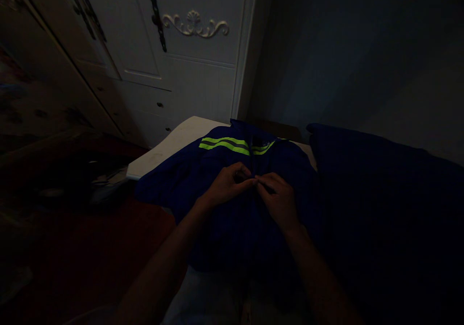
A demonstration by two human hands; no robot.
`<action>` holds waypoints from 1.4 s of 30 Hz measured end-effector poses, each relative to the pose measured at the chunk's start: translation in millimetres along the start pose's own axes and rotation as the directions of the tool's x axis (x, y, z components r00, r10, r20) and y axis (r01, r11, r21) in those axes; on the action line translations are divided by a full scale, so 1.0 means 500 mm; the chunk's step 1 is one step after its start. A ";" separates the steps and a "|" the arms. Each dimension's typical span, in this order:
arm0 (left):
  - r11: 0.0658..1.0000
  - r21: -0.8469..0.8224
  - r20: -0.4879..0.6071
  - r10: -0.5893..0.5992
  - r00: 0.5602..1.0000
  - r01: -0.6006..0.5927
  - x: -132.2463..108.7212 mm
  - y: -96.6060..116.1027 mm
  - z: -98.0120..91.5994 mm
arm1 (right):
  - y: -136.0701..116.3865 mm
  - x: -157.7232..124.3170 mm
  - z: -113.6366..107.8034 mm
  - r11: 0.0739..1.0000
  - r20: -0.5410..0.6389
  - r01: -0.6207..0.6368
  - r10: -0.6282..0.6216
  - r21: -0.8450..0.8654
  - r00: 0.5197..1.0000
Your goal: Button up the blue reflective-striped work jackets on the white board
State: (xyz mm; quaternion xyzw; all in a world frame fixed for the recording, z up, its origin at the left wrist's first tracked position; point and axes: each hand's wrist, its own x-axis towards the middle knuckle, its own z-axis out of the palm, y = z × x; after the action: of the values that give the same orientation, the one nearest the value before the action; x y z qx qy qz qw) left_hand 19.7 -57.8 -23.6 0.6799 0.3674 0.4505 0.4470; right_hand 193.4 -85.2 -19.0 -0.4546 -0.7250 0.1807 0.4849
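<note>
Head view, dim light: my left hand and right hand meet fingertip to fingertip over the middle of a dark blue jacket. The fingers of both hands are curled in and pinched on the jacket's front along its centre line, and the two hands touch each other there. It is too dark to tell which small part of the front they have hold of. Both of my forearms come up from the bottom edge, the left one from further left and the right one nearly straight. The jacket lies spread flat, front up, on a white bench, with its collar end pointing away from me and its near hem hanging over the edge towards me. Two bright yellow-green stripes run across its chest just beyond my hands. A bare corner of the bench shows to the left of the jacket. Just to the right lies a big dark blue cloth, touching the jacket's right side. Behind the bench stands a white wardrobe with a dark handle and a carved scroll. A red floor lies lower left.
</note>
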 end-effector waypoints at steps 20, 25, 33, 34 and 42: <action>0.999 0.021 0.016 -0.038 0.999 0.037 0.004 -0.006 -0.002 | 0.017 0.004 0.001 0.901 0.029 -0.372 0.375 0.223 0.927; 0.998 0.062 0.013 -0.017 1.000 0.016 0.007 -0.011 -0.002 | 0.015 0.008 0.001 0.825 0.081 -0.476 0.476 0.305 0.876; 0.999 0.046 0.027 -0.017 0.999 0.015 0.007 -0.006 -0.003 | 0.022 0.008 0.001 0.853 0.086 -0.442 0.437 0.277 0.896; 0.999 0.042 0.026 -0.016 1.000 0.015 0.006 -0.005 -0.003 | 0.024 0.009 0.001 0.859 0.093 -0.435 0.426 0.271 0.900; 0.999 -0.003 0.037 -0.034 0.999 0.034 0.005 0.004 -0.001 | 0.025 0.013 -0.003 0.877 0.118 -0.418 0.401 0.237 0.908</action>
State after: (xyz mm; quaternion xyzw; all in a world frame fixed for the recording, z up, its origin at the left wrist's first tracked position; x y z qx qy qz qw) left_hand 20.0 -56.2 -20.7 0.6811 0.3698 0.4309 0.4623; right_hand 199.7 -73.4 -23.4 -0.5246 -0.5982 0.3864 0.4665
